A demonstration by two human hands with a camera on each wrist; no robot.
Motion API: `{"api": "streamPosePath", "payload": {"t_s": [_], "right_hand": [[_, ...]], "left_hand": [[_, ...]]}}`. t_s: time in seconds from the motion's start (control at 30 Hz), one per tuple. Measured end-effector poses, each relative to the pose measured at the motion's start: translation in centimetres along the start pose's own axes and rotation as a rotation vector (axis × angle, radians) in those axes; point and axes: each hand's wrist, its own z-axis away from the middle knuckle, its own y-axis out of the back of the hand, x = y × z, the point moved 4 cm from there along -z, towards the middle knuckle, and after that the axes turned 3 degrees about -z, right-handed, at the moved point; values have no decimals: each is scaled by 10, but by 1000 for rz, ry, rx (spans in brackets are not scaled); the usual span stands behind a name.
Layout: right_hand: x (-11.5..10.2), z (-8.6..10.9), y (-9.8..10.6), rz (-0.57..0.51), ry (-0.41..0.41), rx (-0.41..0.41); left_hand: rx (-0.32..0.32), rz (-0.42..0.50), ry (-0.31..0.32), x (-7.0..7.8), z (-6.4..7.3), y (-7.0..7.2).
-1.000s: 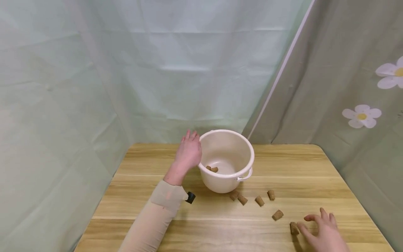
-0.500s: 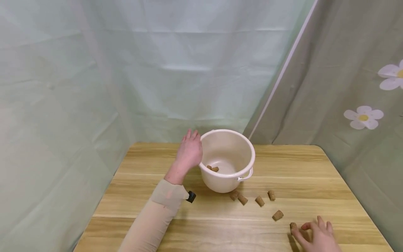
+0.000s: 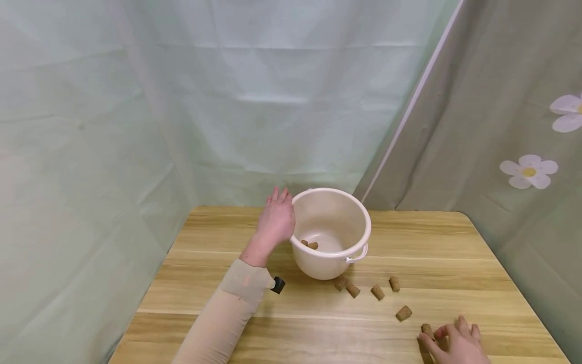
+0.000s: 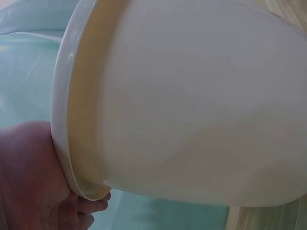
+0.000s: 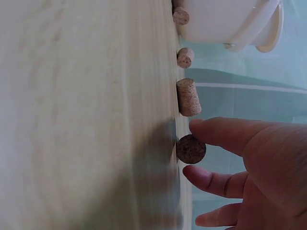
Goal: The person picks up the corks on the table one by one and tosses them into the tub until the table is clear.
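Observation:
A cream plastic bucket (image 3: 323, 265) stands upright on the table, with corks (image 3: 312, 245) inside it. My left hand (image 3: 276, 220) grips the rim at its left side; in the left wrist view, fingertips (image 4: 93, 206) show outside the rim, the thumb tip hidden. At the lower right my right hand (image 3: 456, 344) is around a cork (image 5: 191, 149) lying on the table. The thumb (image 5: 211, 130) meets one side of that cork, while a narrow gap shows between it and the index finger (image 5: 211, 181).
Several loose corks lie between the bucket and my right hand, among them one near the hand (image 3: 403, 313), a middle one (image 3: 377, 291) and one by the bucket's foot (image 3: 352, 289). A wooden table (image 3: 204, 283) bears everything. Curtains (image 3: 291, 101) hang behind and at both sides.
My right hand has moved left toward the nearest cork, and its thumb and index finger have come in around it. The left hand stays on the bucket rim.

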Motion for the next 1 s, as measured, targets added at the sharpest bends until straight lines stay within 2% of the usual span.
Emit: {"api": "streamPosePath", "payload": {"t_s": [0.23, 0.4, 0.6, 0.77, 0.9, 1.0], "right_hand": [[1, -2, -2, 9, 44, 76], [-1, -1, -3, 13, 55, 87], [-3, 1, -1, -3, 55, 75], [-4, -1, 5, -32, 61, 35], [-10, -4, 15, -49, 59, 18], [-24, -6, 28, -64, 79, 23]], "left_hand": [[4, 6, 2, 0, 1, -1], [-9, 14, 9, 0, 1, -1], [-35, 27, 25, 0, 2, -2], [-27, 37, 23, 1, 0, -3], [-34, 42, 29, 1, -1, -4], [-37, 39, 28, 1, -1, -4]]}}
